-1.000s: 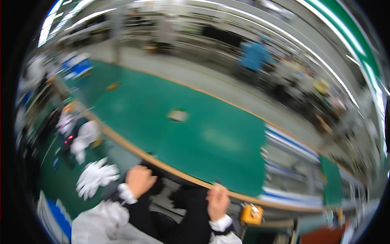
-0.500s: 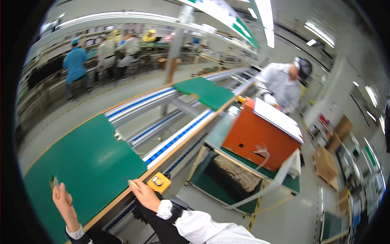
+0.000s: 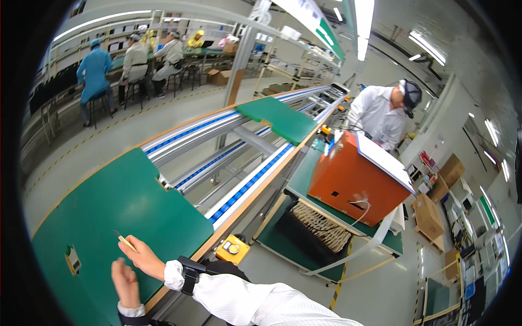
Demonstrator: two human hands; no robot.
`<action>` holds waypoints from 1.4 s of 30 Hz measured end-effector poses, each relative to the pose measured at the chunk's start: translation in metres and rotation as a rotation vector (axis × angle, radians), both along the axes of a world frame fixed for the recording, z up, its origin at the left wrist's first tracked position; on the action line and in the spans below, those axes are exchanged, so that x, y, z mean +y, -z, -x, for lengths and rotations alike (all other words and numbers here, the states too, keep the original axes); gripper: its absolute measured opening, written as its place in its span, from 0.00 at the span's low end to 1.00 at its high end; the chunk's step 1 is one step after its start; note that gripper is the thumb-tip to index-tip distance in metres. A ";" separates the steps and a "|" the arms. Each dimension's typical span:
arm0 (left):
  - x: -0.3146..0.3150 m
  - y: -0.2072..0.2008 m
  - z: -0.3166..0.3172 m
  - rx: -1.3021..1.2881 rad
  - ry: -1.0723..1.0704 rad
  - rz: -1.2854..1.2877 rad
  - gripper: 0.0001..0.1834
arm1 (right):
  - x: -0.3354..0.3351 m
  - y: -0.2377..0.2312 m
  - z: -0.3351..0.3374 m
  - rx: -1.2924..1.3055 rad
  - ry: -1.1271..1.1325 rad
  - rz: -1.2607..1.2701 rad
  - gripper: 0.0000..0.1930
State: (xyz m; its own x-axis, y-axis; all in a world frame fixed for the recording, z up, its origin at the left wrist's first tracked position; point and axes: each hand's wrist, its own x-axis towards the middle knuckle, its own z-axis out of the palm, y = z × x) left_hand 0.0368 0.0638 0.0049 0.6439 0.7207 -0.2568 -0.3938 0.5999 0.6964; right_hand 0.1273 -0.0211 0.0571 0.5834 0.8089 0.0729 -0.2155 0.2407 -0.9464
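My right hand (image 3: 144,258) is closed around a slim tool with a yellow handle (image 3: 128,243) and a thin dark tip. Its tip points up and left over the green board (image 3: 125,190), which lies across the conveyor. Just below and left of it, my left hand (image 3: 126,282) hovers above the same board. Its fingers look loosely bent and apart, slightly blurred, and no held thing shows. A small cut-out (image 3: 72,259) opens in the board left of my hands.
A yellow button box (image 3: 232,249) is at the conveyor's near edge. Beyond lies a second green board (image 3: 277,118). On the right an orange box (image 3: 356,182) stands on a cart (image 3: 296,182), with a co-worker (image 3: 380,114) behind it. Seated people (image 3: 136,62) work far left.
My right hand has moved left with the yellow-handled tool, from the conveyor edge over the green board. My left hand has moved right and down, closer to it. The view has shifted slightly.
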 end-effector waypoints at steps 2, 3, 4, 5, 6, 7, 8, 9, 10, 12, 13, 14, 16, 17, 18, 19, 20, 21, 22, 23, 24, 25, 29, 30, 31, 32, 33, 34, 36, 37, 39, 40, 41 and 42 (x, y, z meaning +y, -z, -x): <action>-0.011 0.021 -0.003 0.034 0.066 -0.048 0.14 | 0.013 0.023 -0.001 -0.010 0.017 0.015 0.13; -0.013 0.023 -0.004 0.051 0.061 -0.037 0.14 | 0.017 0.032 -0.002 -0.034 0.045 0.019 0.14; -0.014 0.022 -0.006 0.075 0.064 -0.136 0.15 | 0.019 0.042 -0.006 -0.015 0.040 0.028 0.14; -0.013 0.017 -0.002 0.120 0.071 -0.232 0.15 | 0.016 0.027 -0.005 0.102 -0.040 0.108 0.14; -0.023 0.002 -0.008 0.127 0.051 -0.193 0.14 | 0.012 0.020 -0.002 0.219 -0.106 0.186 0.14; -0.020 0.008 -0.002 0.163 0.064 -0.180 0.14 | 0.016 0.029 0.006 0.258 -0.099 0.195 0.14; -0.018 0.012 -0.004 0.174 0.017 -0.234 0.11 | 0.022 0.035 0.006 0.129 -0.027 0.132 0.14; -0.019 0.012 -0.011 0.185 -0.027 -0.284 0.08 | 0.028 0.046 0.005 0.001 0.049 0.074 0.14; -0.024 0.003 -0.015 0.215 -0.017 -0.261 0.02 | 0.034 0.056 0.007 -0.022 0.109 0.039 0.13; -0.021 0.006 -0.013 0.223 0.010 -0.270 0.03 | 0.029 0.051 0.006 0.025 0.095 0.077 0.13; -0.017 0.010 -0.007 0.220 0.014 -0.294 0.05 | 0.031 0.047 0.009 0.059 0.060 0.097 0.13; -0.019 0.012 -0.011 0.270 -0.032 -0.316 0.05 | 0.029 0.039 0.008 0.188 0.010 0.048 0.13; -0.029 -0.002 -0.021 0.320 -0.079 -0.304 0.02 | 0.026 0.039 0.006 0.132 0.028 0.036 0.14; -0.030 -0.007 -0.021 0.377 -0.135 -0.304 0.05 | 0.025 0.033 0.004 0.182 0.003 0.027 0.14; -0.025 -0.006 -0.018 0.379 -0.134 -0.305 0.05 | 0.023 0.031 -0.001 0.184 0.004 0.027 0.14; -0.017 -0.001 -0.012 0.308 -0.087 -0.304 0.09 | 0.022 0.029 -0.008 0.230 -0.017 0.016 0.14; -0.012 0.001 -0.008 0.235 -0.042 -0.301 0.14 | 0.020 0.028 -0.010 0.276 -0.040 0.008 0.13; -0.010 -0.001 -0.006 0.234 -0.045 -0.298 0.14 | 0.020 0.031 -0.009 0.274 -0.043 0.011 0.13; -0.008 -0.004 -0.004 0.236 -0.040 -0.314 0.16 | 0.023 0.035 -0.007 0.242 -0.038 0.025 0.12; -0.006 -0.006 -0.001 0.242 -0.035 -0.331 0.19 | 0.023 0.034 -0.004 0.212 -0.034 0.038 0.12; -0.005 -0.005 0.000 0.229 -0.047 -0.332 0.18 | 0.021 0.034 -0.004 0.212 -0.040 0.042 0.12; -0.006 -0.011 -0.004 0.230 -0.052 -0.327 0.18 | 0.018 0.035 -0.006 0.187 -0.057 0.058 0.12; -0.006 -0.019 -0.003 0.297 -0.136 -0.148 0.17 | 0.014 0.036 -0.011 0.205 -0.106 0.037 0.13; -0.008 -0.021 -0.003 0.248 -0.152 -0.069 0.17 | 0.016 0.037 -0.008 0.190 -0.048 -0.008 0.14; -0.011 -0.022 -0.003 0.200 -0.167 0.010 0.17 | 0.016 0.037 -0.008 0.182 -0.052 -0.004 0.14; -0.014 -0.026 -0.004 0.195 -0.168 0.016 0.17 | 0.011 0.031 -0.010 0.320 -0.112 0.054 0.14; -0.017 -0.030 -0.007 0.222 -0.190 -0.036 0.17 | 0.008 0.026 -0.012 0.458 -0.172 0.113 0.14; -0.017 -0.032 -0.008 0.249 -0.210 -0.087 0.17 | 0.007 0.025 -0.014 0.454 -0.170 0.119 0.14; -0.013 -0.027 -0.001 0.238 -0.184 -0.166 0.17 | 0.005 0.022 -0.018 0.538 -0.195 0.075 0.14; -0.011 -0.023 0.003 0.232 -0.153 -0.248 0.16 | 0.003 0.021 -0.019 0.534 -0.197 0.079 0.14; -0.004 -0.014 0.011 0.256 -0.143 -0.286 0.16 | 0.003 0.020 -0.021 0.595 -0.210 0.063 0.11; -0.002 -0.010 0.013 0.280 -0.126 -0.327 0.16 | 0.004 0.020 -0.024 0.598 -0.218 0.067 0.11; -0.004 -0.011 0.011 0.297 -0.130 -0.322 0.16 | 0.005 0.018 -0.024 0.572 -0.173 0.054 0.11; -0.008 -0.014 0.005 0.276 -0.180 -0.398 0.16 | 0.004 0.016 -0.023 0.555 -0.121 0.040 0.11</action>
